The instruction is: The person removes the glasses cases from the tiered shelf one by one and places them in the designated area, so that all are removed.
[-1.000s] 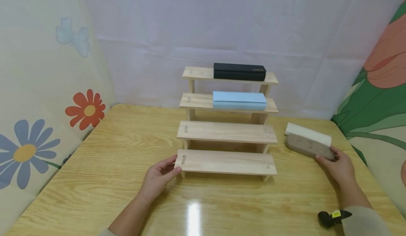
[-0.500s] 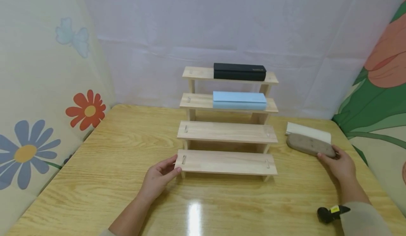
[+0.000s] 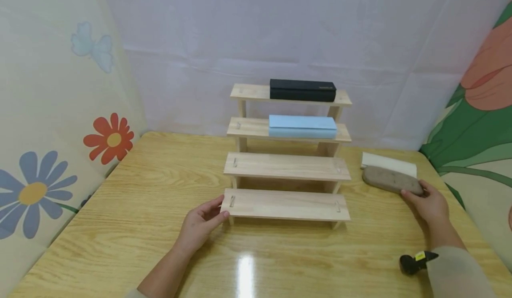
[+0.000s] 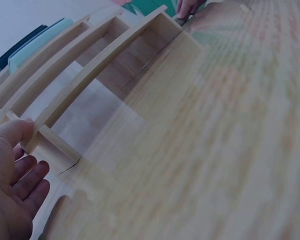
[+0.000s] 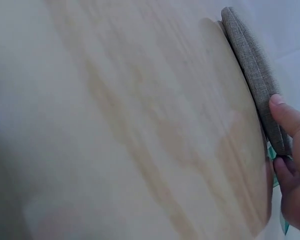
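At the left end of the lowest board, my left hand grips the pale wooden step rack, thumb on the front edge and index finger on the end. In the left wrist view the other fingers of this left hand hang loosely below the board. On the right, my right hand holds the near right end of a long grey-brown fabric glasses case between thumb and fingers. The right wrist view shows the thumb on the woven side of this case, which lies along the table's far part.
A black case is on the rack's top board, and a light blue case on the one below. The two lower boards bear nothing. Behind the grey-brown case lies a white case. A black wrist device juts from the right sleeve.
My right hand and the grey-brown case have shifted slightly away from me, along with the white case behind it. The left hand and the rack have stayed put.
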### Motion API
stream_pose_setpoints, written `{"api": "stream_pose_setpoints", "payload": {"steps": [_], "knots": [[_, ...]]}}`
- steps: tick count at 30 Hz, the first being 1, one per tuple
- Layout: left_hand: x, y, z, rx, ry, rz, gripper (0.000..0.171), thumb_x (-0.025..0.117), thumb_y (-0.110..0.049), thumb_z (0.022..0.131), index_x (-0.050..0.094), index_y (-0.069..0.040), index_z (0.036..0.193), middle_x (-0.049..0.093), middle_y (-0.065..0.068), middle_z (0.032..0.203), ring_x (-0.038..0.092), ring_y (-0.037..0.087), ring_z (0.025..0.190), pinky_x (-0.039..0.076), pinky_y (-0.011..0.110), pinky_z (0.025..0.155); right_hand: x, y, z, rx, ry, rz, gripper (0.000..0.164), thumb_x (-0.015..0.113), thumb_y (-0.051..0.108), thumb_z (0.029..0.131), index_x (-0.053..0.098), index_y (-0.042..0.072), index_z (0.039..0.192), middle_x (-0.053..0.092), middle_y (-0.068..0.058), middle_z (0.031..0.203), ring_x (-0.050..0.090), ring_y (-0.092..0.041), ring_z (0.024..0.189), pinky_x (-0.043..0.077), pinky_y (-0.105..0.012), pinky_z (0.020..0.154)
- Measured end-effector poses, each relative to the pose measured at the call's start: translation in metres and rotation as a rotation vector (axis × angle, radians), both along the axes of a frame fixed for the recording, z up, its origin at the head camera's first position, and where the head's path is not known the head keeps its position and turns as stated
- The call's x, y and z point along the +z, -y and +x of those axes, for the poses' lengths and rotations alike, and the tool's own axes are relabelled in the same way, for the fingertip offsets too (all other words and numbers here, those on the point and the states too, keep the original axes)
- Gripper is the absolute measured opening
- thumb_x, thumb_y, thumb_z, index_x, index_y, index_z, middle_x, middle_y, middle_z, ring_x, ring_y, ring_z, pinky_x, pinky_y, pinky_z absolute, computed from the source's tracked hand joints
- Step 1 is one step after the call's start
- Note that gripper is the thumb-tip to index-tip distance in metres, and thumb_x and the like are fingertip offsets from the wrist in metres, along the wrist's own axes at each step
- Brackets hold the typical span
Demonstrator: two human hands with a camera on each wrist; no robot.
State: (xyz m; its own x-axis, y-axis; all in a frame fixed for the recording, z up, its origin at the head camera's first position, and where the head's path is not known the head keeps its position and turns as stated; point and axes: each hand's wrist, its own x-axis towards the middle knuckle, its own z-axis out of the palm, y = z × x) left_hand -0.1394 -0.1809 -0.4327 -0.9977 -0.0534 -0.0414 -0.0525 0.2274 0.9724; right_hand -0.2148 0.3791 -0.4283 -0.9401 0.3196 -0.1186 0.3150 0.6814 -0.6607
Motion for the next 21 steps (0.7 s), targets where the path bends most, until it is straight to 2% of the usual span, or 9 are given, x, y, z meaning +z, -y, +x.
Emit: {"api": "stream_pose_setpoints", "payload": {"steps": [5, 12, 21], "knots": [[0.0004, -0.0004, 0.0003, 0.004, 0.001, -0.004, 0.049, 0.073, -0.013, 0.088, 0.057, 0.0, 0.133, 0.059, 0.017, 0.137, 0.063, 0.025, 0.115, 0.051, 0.012, 0.085, 0.0002, 0.0013, -0.0009, 0.0, -0.004, 0.003, 0.088, 0.054, 0.049, 0.096, 0.014, -0.006, 0.153, 0.019, -0.038, 0.153, 0.022, -0.056, 0.139, 0.023, -0.063, 0.114], [0.0, -0.0006, 0.0001, 0.008, -0.004, -0.018, 0.049, 0.073, -0.012, 0.088, 0.058, 0.0, 0.133, 0.059, 0.018, 0.136, 0.063, 0.026, 0.114, 0.052, 0.012, 0.084, -0.0012, 0.0018, 0.0001, 0.02, -0.033, -0.034, 0.09, 0.055, 0.047, 0.096, 0.01, -0.006, 0.153, 0.016, -0.038, 0.155, 0.022, -0.056, 0.139, 0.025, -0.064, 0.113], [0.0006, -0.0003, 0.0005, -0.002, -0.007, -0.017, 0.049, 0.072, -0.013, 0.089, 0.057, 0.001, 0.133, 0.058, 0.018, 0.137, 0.062, 0.031, 0.117, 0.052, 0.013, 0.085, 0.0073, 0.0089, 0.0014, 0.006, -0.045, -0.045, 0.09, 0.054, 0.05, 0.096, 0.01, -0.002, 0.155, 0.008, -0.034, 0.158, 0.012, -0.056, 0.142, 0.02, -0.068, 0.113]]}}
